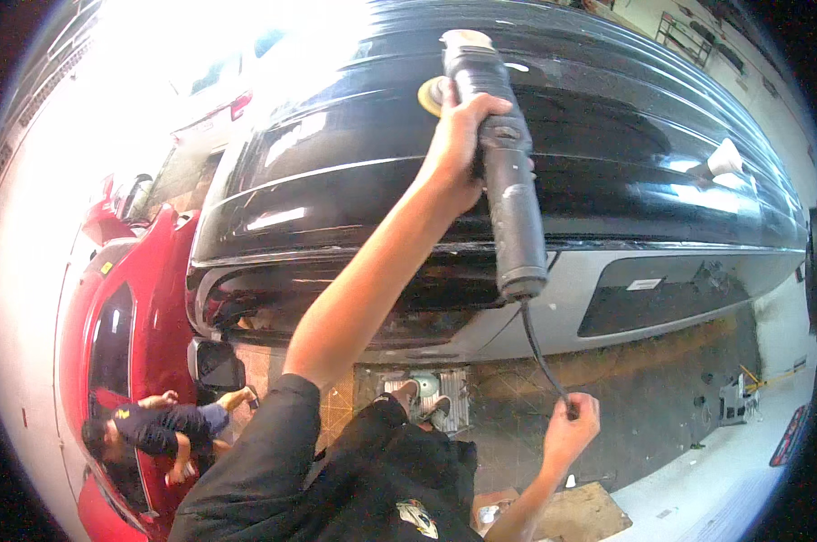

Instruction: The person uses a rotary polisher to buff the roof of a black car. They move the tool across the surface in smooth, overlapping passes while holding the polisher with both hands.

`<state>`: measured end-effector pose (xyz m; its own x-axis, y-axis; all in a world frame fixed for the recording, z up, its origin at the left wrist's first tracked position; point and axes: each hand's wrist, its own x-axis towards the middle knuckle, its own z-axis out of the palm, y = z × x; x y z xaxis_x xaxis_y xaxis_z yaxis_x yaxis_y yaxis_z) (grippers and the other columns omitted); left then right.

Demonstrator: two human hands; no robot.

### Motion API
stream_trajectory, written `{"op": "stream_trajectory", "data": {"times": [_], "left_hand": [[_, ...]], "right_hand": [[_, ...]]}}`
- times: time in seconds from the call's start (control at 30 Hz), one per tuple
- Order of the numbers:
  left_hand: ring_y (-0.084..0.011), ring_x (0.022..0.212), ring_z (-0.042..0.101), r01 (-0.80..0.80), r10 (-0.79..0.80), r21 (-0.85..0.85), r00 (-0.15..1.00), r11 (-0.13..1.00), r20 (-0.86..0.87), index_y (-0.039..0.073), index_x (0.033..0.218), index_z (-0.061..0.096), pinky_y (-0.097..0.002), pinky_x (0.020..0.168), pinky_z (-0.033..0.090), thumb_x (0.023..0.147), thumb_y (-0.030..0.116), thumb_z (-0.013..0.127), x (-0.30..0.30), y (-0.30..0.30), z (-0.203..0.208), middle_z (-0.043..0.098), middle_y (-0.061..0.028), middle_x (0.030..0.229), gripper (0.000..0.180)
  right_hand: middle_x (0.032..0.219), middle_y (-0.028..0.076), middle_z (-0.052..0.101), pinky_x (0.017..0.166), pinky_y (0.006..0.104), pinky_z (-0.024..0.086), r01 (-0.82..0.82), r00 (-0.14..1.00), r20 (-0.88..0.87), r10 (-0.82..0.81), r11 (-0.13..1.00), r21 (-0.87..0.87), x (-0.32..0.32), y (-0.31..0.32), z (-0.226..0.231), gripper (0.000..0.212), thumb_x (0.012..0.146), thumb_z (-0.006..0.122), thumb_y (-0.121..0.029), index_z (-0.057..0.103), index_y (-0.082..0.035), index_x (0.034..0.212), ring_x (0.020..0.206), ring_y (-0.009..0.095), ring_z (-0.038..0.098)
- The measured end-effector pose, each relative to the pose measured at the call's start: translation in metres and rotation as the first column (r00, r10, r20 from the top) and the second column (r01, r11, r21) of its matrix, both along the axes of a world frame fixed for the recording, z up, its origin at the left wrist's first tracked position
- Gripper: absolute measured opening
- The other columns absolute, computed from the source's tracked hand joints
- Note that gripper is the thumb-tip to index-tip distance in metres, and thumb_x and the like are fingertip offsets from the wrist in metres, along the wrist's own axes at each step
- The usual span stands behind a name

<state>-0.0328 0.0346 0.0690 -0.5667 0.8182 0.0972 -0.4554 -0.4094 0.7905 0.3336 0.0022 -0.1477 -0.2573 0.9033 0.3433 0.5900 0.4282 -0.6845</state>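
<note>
My left hand [467,140] is wrapped round the body of a long black power polisher [515,208] over the glossy black roof [354,167] of a vehicle. A round yellow polishing pad [431,96] shows at the tool's left side; I cannot tell whether it touches the roof. From the polisher's near end a black power cord [537,348] runs down to my right hand [573,429]. The fingers of that hand are closed round the cord, low and to the right, away from the vehicle's side.
A white bottle-like thing [724,160] lies on the roof at right. At left, a person [160,434] is beside a red car [169,262]. My feet are by a ribbed metal platform [458,397]. Cardboard [584,510] and a grey stand [733,402] are at lower right.
</note>
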Motion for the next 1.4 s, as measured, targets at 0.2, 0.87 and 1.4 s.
{"op": "stream_trajectory", "data": {"times": [0.2,0.87,1.4], "left_hand": [[-0.0296,0.067,0.066,-0.169,0.166,-0.045,0.984,0.985,-0.061,-0.004,0.116,0.054,-0.0429,0.063,0.059,0.088,0.029,0.060,-0.032,-0.030,-0.011,0.062,-0.0155,0.085,0.043],[-0.0245,0.076,0.064,-0.419,0.418,-0.011,0.907,0.908,-0.038,0.003,0.124,0.045,-0.0452,0.067,0.062,0.087,0.020,0.058,-0.129,-0.164,-0.021,0.057,-0.0133,0.090,0.043],[-0.0305,0.075,0.064,-0.118,0.115,-0.059,0.992,0.991,-0.050,0.023,0.135,0.032,-0.0502,0.063,0.063,0.085,0.021,0.063,-0.109,-0.097,-0.027,0.052,-0.0163,0.104,0.058]], "right_hand": [[0.069,0.011,0.063,0.061,0.0425,0.049,0.654,0.742,0.189,-0.643,0.756,0.005,0.083,0.046,-0.045,0.049,0.089,0.078,-0.043,0.057,-0.001,0.079,0.064,0.028,0.063],[0.130,0.025,0.065,0.100,0.0358,0.053,0.661,0.751,-0.531,-0.394,0.444,0.605,0.147,0.071,0.166,0.037,0.105,0.049,-0.012,0.057,0.016,0.128,0.115,0.027,0.067],[0.131,0.023,0.064,0.098,0.0387,0.054,0.087,0.911,-0.411,0.004,0.975,0.203,0.025,0.021,0.125,0.046,0.104,0.050,-0.024,0.053,0.011,0.134,0.115,0.028,0.066]]}}
